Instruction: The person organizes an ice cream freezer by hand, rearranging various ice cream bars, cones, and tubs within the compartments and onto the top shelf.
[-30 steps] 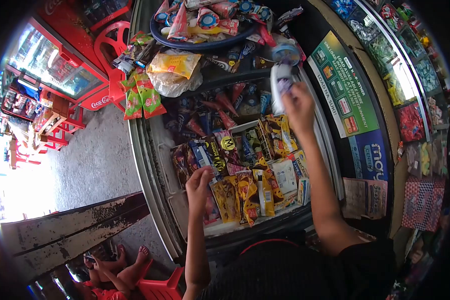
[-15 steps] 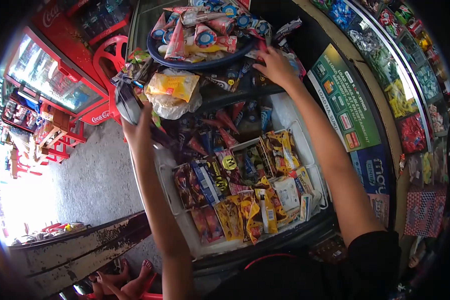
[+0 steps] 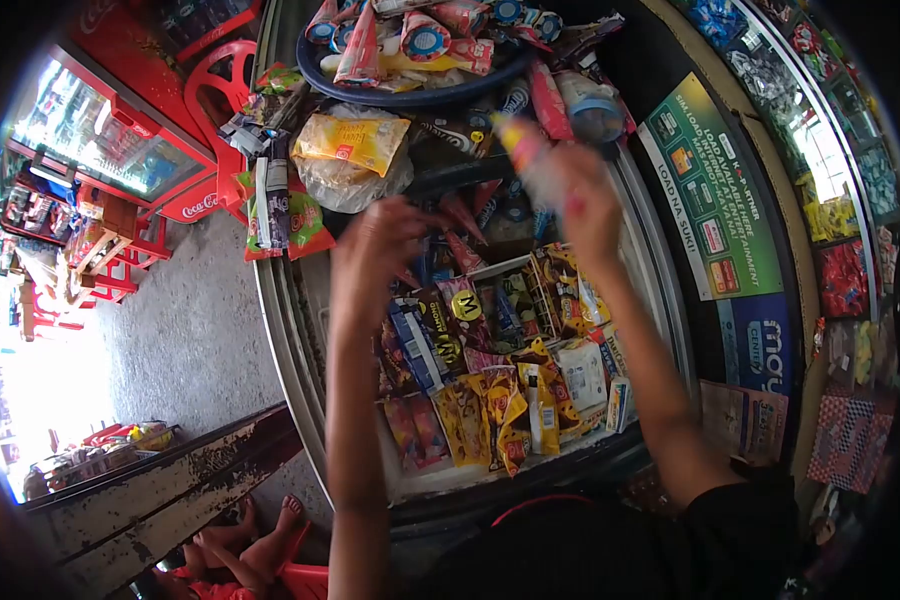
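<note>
My right hand (image 3: 588,200), raised over the right side of the open chest freezer (image 3: 305,370), grips a yellow-and-pink packet (image 3: 526,150) smeared by motion. My left hand (image 3: 375,235) is above the freezer's left part, its fingers blurred. Below it, cone-shaped ice creams (image 3: 460,255) lie in the back of the freezer. Nearer me, a wire basket holds yellow ice cream packets (image 3: 505,410) and a dark Magnum packet (image 3: 465,306). A yellow packet in clear plastic (image 3: 350,145) rests on the freezer's top, beside a dark packet (image 3: 273,200).
A blue basin (image 3: 410,97) heaped with wrapped cones stands on the freezer's far part. A round tub (image 3: 595,110) lies to its right. Red drink coolers (image 3: 135,140) and a red plastic chair (image 3: 220,75) are on the left. Another person's feet (image 3: 288,520) show at lower left.
My left hand has left the dark packet at the freezer's edge and moved right. My right hand has come back toward me from beside the basin, now with a yellow-and-pink packet.
</note>
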### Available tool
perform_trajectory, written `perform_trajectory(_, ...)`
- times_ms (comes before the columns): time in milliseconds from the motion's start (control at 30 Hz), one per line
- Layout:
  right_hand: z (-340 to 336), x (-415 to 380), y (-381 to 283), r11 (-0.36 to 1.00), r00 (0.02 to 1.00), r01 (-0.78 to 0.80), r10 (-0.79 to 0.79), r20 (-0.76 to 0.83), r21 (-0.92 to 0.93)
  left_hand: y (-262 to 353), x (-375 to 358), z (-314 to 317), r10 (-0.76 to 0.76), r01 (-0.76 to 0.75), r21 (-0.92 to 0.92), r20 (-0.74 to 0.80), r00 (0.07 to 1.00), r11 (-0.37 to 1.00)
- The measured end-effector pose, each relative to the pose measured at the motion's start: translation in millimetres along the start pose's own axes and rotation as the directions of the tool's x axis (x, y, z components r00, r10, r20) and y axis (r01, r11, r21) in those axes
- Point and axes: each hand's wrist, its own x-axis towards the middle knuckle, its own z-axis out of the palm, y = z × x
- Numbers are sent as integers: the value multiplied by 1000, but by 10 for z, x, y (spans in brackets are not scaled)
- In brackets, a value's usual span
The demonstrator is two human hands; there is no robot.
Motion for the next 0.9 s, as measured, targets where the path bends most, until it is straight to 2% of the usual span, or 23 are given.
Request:
perform_trajectory(33, 85, -355, -202, 986, 995, -64, 51, 87, 154, -82, -104, 228, -188, 206, -241, 95, 978, 948)
perform_trajectory(67, 71, -568, -468, 975, 971, -35, -19, 237, 219, -192, -162, 408, -302, 320, -281, 105, 947, 905)
perform_trajectory(100, 105, -771, -621, 952, 912, -13, -115, 394, 307, -454, -154, 448, -307, 382, -450, 233, 923, 807)
perform_trajectory(133, 100, -864, -756, 980, 856, 113, -181, 484, 166, -635, -150, 410, -256, 295, -289, 163, 953, 911)
perform_trajectory(167, 77, -849, -813, 978, 830, 86, -176, 529, 191, -738, -181, 398, -191, 202, -113, 103, 976, 973)
perform_trajectory(233, -70, -618, -550, 847, 666, -302, -142, 733, 438, -681, -319, 375, -152, 155, -94, 36, 988, 983)
perform_trajectory(267, -117, -423, -337, 809, 716, -333, -118, 688, 485, -654, -360, 374, -139, 149, -150, 80, 987, 977)
perform_trajectory(300, -59, -260, -38, 835, 829, -263, -61, 556, 483, -649, -384, 358, -134, 146, -144, 89, 987, 979)
perform_trajectory(333, -93, 4, 151, 844, 880, -329, 111, 462, 424, -645, -403, 338, -117, 129, -93, 123, 985, 987)
perform_trajectory(367, -47, 280, 430, 854, 928, -323, 201, 315, 408, -636, -423, 326, -100, 108, -42, 158, 982, 993)
perform_trajectory(400, -59, 579, 654, 926, 949, -292, 251, 188, 238, -610, -441, 351, -126, 133, -28, 167, 978, 991)
perform_trajectory(433, 42, 850, 923, 968, 984, -174, 176, 1, 180, -636, -448, 359, -145, 150, -24, 156, 977, 988)
perform_trajectory(467, 140, 1081, 1152, 976, 977, -201, 206, -63, 81, -641, -459, 372, -155, 158, -9, 170, 973, 987)
perform_trajectory(567, 443, 1542, 1352, 967, 986, -156, 166, -29, 203, -744, -490, 385, -212, 220, -18, 191, 958, 975)
perform_trajectory(633, 706, 1650, 1533, 994, 996, 78, -81, -42, -73, -742, -521, 393, -257, 253, 45, 179, 950, 966)
perform_trajectory(667, 765, 1648, 1601, 996, 997, -70, 69, -16, -54, -728, -563, 397, -261, 258, 43, 173, 950, 965)
perform_trajectory(700, 765, 1625, 1540, 996, 997, -70, 70, -11, -48, -683, -607, 401, -268, 254, 126, 108, 957, 959)
perform_trajectory(733, 705, 1616, 1373, 998, 988, -56, 50, -146, -36, -652, -626, 386, -264, 250, 209, 41, 964, 946)
perform_trajectory(767, 636, 1592, 1192, 999, 960, -39, 31, -278, -25, -663, -635, 325, -260, 248, 208, 32, 965, 946)
perform_trajectory(800, 555, 1515, 1012, 993, 905, 113, -120, -407, -41, -702, -642, 243, -287, 286, 237, -28, 957, 928)
perform_trajectory(833, 409, 1338, 666, 998, 922, 30, -9, -387, 47, -760, -651, 200, -317, 329, 262, -88, 944, 907)
perform_trajectory(867, 268, 1129, 366, 999, 954, 17, -6, -299, 36, -824, -661, 202, -320, 320, 49, -1, 947, 946)
perform_trajectory(900, 158, 881, 43, 997, 978, -21, 35, -205, 72, -827, -665, 226, -321, 321, 46, -2, 947, 946)
